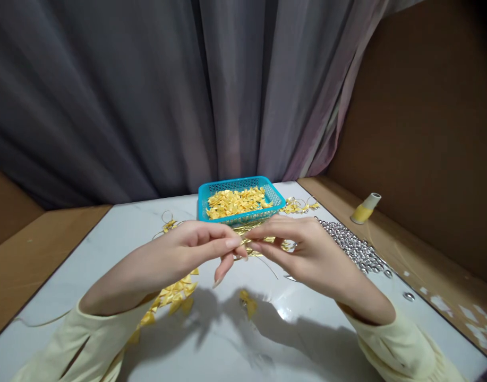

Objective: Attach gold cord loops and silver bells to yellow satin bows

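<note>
My left hand (187, 246) and my right hand (302, 246) meet over the middle of the table, fingertips almost touching. Each pinches thumb to finger on a thin gold cord (245, 242), of which only a short piece shows between them. Just behind the fingers lies a bundle of gold cords (249, 229), partly hidden by both hands. A yellow ribbon bow (248, 303) lies on the table below the hands, in their shadow. More yellow bows (175, 297) are heaped beside my left forearm, which covers some of them.
A blue basket (203, 204) of yellow bows stands at the back of the white table (307, 345). Silver beads (350, 244) spread along the right side, near bows with wire rings (299, 205). A yellow thread cone (365, 209) stands on the brown surface at right.
</note>
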Available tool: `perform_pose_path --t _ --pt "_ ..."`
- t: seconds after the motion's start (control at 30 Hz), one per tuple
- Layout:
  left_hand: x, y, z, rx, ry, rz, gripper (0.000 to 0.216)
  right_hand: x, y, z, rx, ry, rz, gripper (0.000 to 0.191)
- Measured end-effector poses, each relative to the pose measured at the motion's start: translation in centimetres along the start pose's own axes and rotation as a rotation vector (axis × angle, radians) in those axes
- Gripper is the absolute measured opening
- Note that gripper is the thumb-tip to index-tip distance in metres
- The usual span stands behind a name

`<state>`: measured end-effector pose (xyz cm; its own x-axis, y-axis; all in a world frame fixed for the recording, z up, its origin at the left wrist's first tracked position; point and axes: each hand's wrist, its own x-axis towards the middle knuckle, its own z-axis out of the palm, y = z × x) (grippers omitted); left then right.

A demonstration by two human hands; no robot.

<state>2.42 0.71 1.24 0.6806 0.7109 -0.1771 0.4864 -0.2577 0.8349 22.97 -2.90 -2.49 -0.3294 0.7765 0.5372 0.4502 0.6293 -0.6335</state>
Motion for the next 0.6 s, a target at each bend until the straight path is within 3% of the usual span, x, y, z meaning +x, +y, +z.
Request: perform_pose_path --t 0.27,0.6 --pt "0.23 -0.08 -0.04 -0.013 -0.021 0.006 0.039 0.03 0.04 0.19 -0.051 0.047 -0.081 0.012" --pt "0.3 -0.17 0.1 -0.053 0.015 -0.019 0.035 -0.51 0.6 0.8 -0.233 0.129 -0.313 0.019"
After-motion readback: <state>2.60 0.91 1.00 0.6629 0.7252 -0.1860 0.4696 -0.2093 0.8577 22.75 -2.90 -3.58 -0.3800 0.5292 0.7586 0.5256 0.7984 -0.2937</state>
